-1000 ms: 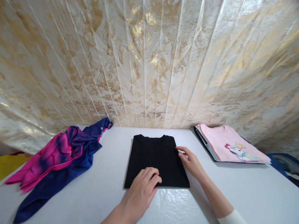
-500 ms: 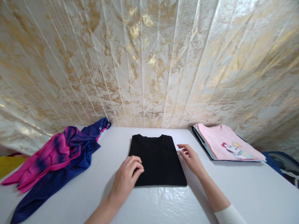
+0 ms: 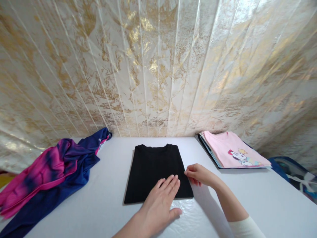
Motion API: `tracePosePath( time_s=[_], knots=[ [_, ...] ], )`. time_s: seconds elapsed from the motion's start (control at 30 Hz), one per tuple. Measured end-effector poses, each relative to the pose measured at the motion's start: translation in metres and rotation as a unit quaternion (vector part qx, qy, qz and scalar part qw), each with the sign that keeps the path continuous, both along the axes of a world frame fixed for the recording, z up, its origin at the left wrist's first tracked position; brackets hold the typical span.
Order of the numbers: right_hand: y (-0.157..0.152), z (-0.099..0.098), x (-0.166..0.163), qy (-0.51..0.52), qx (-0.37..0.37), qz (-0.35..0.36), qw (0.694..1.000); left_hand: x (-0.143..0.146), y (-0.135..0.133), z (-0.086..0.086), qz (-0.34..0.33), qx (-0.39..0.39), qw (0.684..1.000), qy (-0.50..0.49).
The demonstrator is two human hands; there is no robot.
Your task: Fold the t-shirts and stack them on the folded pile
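Observation:
A folded black T-shirt (image 3: 155, 167) lies flat in the middle of the white table (image 3: 104, 211), collar toward the wall. My left hand (image 3: 160, 203) rests flat on its near right corner, fingers stretched out and together, thumb on the table. My right hand (image 3: 198, 174) is at the shirt's right edge, fingers curled and pinching the fabric there.
A crumpled pink and navy garment (image 3: 49, 172) lies at the left of the table. A stack of folded shirts topped by a pink one with a cartoon print (image 3: 231, 153) sits at the back right. A gold-patterned sheet (image 3: 158, 66) hangs behind. A dark bag (image 3: 292, 172) is at far right.
My left hand slid from the shirt's left side to its near right corner and flattened. My right hand moved nearer along the right edge and curled its fingers. The view shifted slightly.

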State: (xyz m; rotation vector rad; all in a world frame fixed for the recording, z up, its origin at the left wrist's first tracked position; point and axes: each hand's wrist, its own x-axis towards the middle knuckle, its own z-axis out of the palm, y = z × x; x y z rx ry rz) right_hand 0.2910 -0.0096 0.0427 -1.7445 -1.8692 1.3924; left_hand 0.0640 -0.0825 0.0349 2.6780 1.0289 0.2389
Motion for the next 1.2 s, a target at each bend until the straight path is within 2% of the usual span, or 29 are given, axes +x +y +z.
tracePosePath(
  time_s=[0.2, 0.3, 0.47, 0.53, 0.63, 0.73, 0.97, 1.1, 1.2],
  knots=[
    [-0.008, 0.017, -0.001, -0.002, -0.044, 0.104, 0.994, -0.001, 0.000, -0.003, 0.014, -0.003, 1.000, 0.020],
    [-0.010, 0.019, 0.000, 0.014, -0.050, 0.117, 0.992, 0.000, -0.002, -0.004, 0.015, 0.002, 1.000, 0.016],
    [-0.010, 0.021, 0.009, -0.070, -0.077, 0.122, 0.987, -0.001, 0.000, -0.003, 0.007, -0.010, 1.000, -0.006],
    [-0.007, 0.024, 0.015, -0.068, -0.069, 0.103, 0.990, 0.002, 0.003, -0.001, 0.002, -0.016, 1.000, -0.014],
    [0.003, 0.024, 0.019, -0.050, -0.007, 0.016, 0.999, 0.011, 0.008, -0.001, -0.023, -0.012, 0.999, -0.029],
    [0.025, 0.017, 0.010, -0.057, 0.058, -0.057, 0.995, 0.020, 0.011, -0.008, -0.049, -0.005, 0.998, -0.030],
    [0.081, -0.013, -0.026, -0.112, 0.148, -0.102, 0.977, 0.023, 0.022, -0.035, -0.091, 0.076, 0.993, -0.017],
    [0.095, -0.020, -0.025, -0.149, 0.188, -0.115, 0.964, 0.026, 0.025, -0.046, -0.075, 0.101, 0.992, -0.030],
    [0.099, -0.020, -0.020, -0.169, 0.205, -0.121, 0.956, 0.028, 0.025, -0.047, -0.066, 0.093, 0.992, -0.045]
  ],
)
